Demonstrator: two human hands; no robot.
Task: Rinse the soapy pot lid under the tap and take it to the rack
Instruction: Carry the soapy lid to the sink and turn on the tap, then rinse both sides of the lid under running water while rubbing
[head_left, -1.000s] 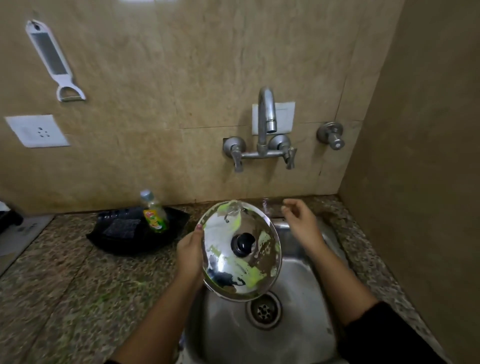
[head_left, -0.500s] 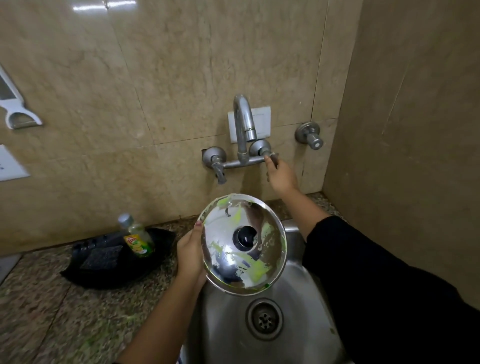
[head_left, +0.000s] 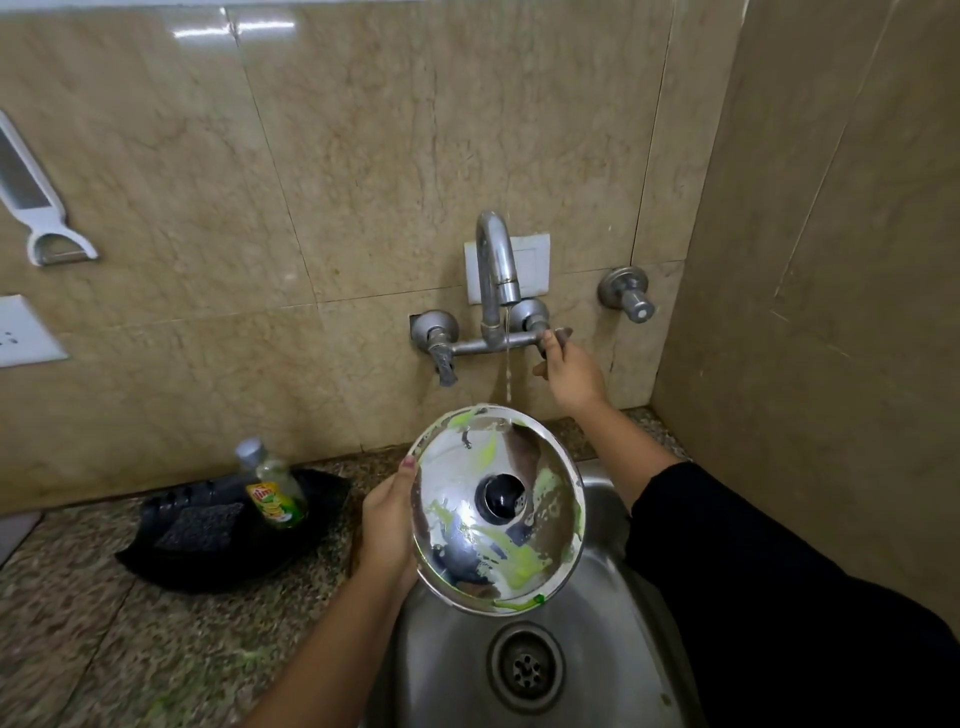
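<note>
A round steel pot lid (head_left: 467, 545) with a black knob and smears of green soap is tilted toward me over the steel sink (head_left: 447, 675). My left hand (head_left: 387, 525) grips its left rim. My right hand (head_left: 569, 371) is closed on the right handle of the wall tap (head_left: 496, 275). A thin stream of water falls from the spout onto the lid's top edge. No rack is in view.
A black tray (head_left: 171, 564) with a dark scrub pad and a dish-soap bottle (head_left: 272, 488) sits on the granite counter (head_left: 104, 649) left of the sink. A second valve (head_left: 626, 293) sticks out of the wall at right. A side wall closes the right.
My right hand rose from beside the lid to the tap's right handle and now grips it. Water has started to run. The lid stays held over the sink.
</note>
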